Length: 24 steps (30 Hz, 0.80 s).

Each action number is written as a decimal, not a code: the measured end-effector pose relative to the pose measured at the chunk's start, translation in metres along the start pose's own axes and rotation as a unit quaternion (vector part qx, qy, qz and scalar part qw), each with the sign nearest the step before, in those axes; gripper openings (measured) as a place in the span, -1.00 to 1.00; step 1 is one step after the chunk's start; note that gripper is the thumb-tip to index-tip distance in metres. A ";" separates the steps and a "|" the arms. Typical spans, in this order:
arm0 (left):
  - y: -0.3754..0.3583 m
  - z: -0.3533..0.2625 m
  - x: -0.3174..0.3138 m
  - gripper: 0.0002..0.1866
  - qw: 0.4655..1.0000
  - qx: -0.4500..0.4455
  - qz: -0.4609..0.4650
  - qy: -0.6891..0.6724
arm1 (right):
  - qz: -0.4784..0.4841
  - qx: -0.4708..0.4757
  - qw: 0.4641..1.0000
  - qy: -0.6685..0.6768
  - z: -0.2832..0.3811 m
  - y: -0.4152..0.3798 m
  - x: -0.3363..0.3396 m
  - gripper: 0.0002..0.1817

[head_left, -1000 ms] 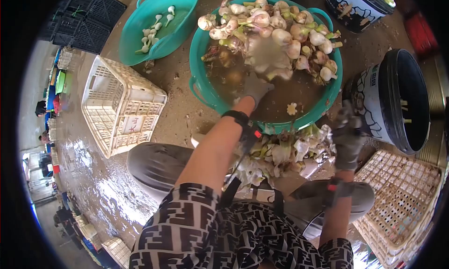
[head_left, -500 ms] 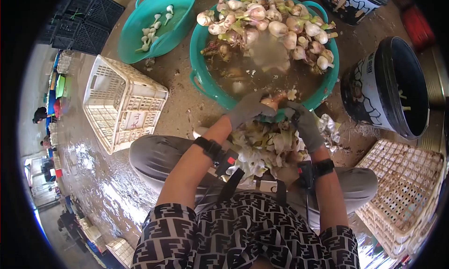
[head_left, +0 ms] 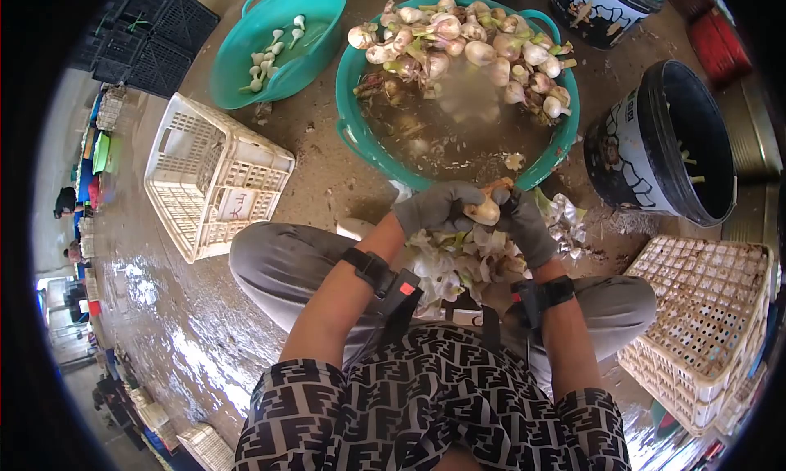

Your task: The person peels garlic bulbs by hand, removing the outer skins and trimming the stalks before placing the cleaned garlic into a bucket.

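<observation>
My left hand (head_left: 440,207), in a grey glove, is closed around a garlic bulb (head_left: 485,212) just inside the near rim of the large green tub (head_left: 350,127). My right hand (head_left: 526,227), gloved too, has its bent fingers pressed on the bulb's other side, by its brownish end. Below both hands lies a heap of pale garlic peelings (head_left: 458,262), between my knees. Inside the tub, unpeeled garlic bulbs (head_left: 481,54) are piled at the far side over murky brown water (head_left: 458,152).
A smaller green basin (head_left: 307,58) with several cleaned white bulbs stands at the far left. Nearer are a white plastic crate (head_left: 246,180) on its side and, at right, stacked dirty crates (head_left: 696,307). Black buckets (head_left: 655,152) flank the tub. The floor (head_left: 188,324) is wet.
Both hands have drawn back toward me from over the water, bringing the garlic bulb to the tub's near edge. The bulb now shows more of its pale side, and the view has shifted slightly.
</observation>
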<state>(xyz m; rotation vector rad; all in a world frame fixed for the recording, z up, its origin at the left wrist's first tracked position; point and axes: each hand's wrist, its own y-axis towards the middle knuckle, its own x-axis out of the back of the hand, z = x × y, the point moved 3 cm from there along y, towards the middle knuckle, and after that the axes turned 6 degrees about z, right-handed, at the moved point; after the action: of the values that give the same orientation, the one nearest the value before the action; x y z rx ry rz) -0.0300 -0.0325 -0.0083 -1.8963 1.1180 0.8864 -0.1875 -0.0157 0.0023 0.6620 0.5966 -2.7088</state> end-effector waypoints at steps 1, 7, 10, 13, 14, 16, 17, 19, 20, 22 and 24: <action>0.002 0.004 0.008 -0.70 1.000 -0.001 0.022 -0.007 | -0.017 0.010 1.000 -0.017 -0.004 0.001 0.003 -0.66; 0.010 0.013 -0.020 -0.52 0.913 -0.189 -0.308 0.188 | -0.050 -0.018 0.999 -0.010 -0.012 0.005 0.024 -0.76; 0.010 0.026 -0.016 -0.45 0.802 -0.251 -0.387 0.380 | -0.056 -0.009 0.998 -0.035 -0.008 0.003 0.018 -0.82; 0.008 0.033 -0.007 -0.43 0.845 -0.208 -0.376 0.317 | -0.060 -0.036 0.994 -0.089 -0.004 -0.001 0.015 -0.86; 0.008 0.033 -0.006 -0.42 0.875 -0.189 -0.363 0.259 | -0.062 -0.044 0.993 -0.088 -0.005 0.000 0.018 -0.86; 0.009 0.026 -0.006 -0.47 0.933 -0.180 -0.313 -0.007 | -0.070 -0.036 0.987 -0.137 -0.010 0.002 0.022 -0.86; 0.010 0.024 -0.007 -0.50 0.935 -0.169 -0.278 -0.141 | -0.076 -0.020 0.979 -0.187 -0.014 0.003 0.023 -0.85; 0.008 0.021 -0.002 -0.57 0.953 -0.166 -0.219 -0.127 | -0.087 0.020 0.967 -0.239 -0.016 0.004 0.025 -0.82; 0.007 0.020 0.001 -0.60 0.960 -0.166 -0.189 -0.119 | -0.091 0.043 0.965 -0.241 -0.016 0.004 0.026 -0.80; 0.010 0.019 0.002 -0.62 0.948 -0.170 -0.269 0.011 | -0.096 0.054 0.974 -0.196 -0.008 0.001 0.020 -0.77; 0.013 0.021 0.008 -0.63 0.874 -0.226 -0.375 0.213 | -0.095 0.033 0.990 -0.103 0.000 -0.004 0.015 -0.75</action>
<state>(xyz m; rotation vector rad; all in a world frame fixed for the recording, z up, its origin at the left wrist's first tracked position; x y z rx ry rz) -0.0425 -0.0215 -0.0285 -2.7131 0.2953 0.2883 -0.2017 -0.0151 -0.0036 0.3497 0.5441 -2.9369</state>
